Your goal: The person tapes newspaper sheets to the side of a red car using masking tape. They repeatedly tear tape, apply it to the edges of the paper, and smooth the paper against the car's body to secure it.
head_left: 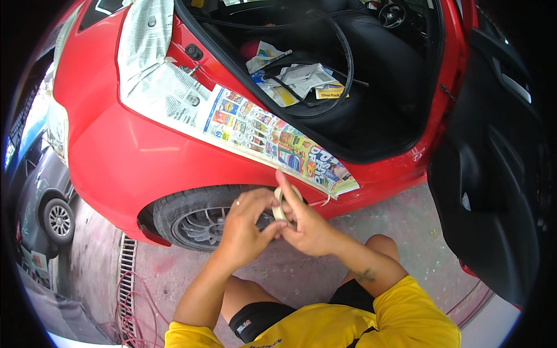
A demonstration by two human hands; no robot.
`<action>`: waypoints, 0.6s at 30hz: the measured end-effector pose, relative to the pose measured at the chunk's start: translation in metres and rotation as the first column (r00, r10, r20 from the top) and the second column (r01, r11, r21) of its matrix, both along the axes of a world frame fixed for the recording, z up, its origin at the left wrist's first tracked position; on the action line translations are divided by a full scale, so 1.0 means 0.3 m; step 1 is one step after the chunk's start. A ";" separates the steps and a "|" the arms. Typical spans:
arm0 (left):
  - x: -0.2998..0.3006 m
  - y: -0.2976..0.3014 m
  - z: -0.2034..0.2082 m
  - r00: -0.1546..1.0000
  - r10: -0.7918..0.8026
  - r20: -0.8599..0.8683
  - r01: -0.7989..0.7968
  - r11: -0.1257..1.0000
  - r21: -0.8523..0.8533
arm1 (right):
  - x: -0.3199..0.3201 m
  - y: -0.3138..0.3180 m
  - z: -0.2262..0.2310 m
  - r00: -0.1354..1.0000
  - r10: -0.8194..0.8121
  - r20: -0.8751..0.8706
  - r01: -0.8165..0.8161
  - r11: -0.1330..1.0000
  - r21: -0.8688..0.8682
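A cream roll of masking tape point(278, 210) is between my two hands, in front of the red car's rear wheel point(191, 223). My right hand point(308, 227) holds the roll from the right, its index finger pointing up past the ring. From the other side my left hand point(245, 225) closes on the roll, fingertips and thumb at its edge; a loose tape end cannot be made out. Just beyond, printed newspaper sheets point(255, 130) lie taped along the red rear fender point(139, 156), up to the door opening.
The rear door point(493, 156) stands open at the right. Inside the car, a loose black rubber seal point(350, 64) loops over papers point(301, 78) on the seat. A floor grate point(126, 264) and red hose point(125, 313) lie at the left, near a grey car point(43, 191).
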State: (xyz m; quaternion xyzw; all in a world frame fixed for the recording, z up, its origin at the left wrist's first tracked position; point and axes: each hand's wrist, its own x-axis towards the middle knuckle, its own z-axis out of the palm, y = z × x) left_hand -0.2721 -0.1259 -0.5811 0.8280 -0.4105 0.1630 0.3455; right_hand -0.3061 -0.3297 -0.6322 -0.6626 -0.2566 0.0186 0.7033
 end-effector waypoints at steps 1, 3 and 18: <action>-0.016 0.004 -0.030 0.997 0.009 -0.077 -0.006 1.000 0.028 | -0.010 0.011 -0.054 0.999 -0.016 0.039 0.016 1.000 -0.003; -0.045 0.015 -0.127 0.977 0.006 -0.212 -0.013 0.999 -0.030 | -0.050 0.017 -0.139 0.997 0.021 -0.069 -0.022 1.000 -0.011; -0.172 0.065 -0.463 0.990 0.132 0.045 -0.138 0.971 0.194 | -0.147 0.007 -0.266 0.912 0.207 -0.355 -0.292 0.934 -0.205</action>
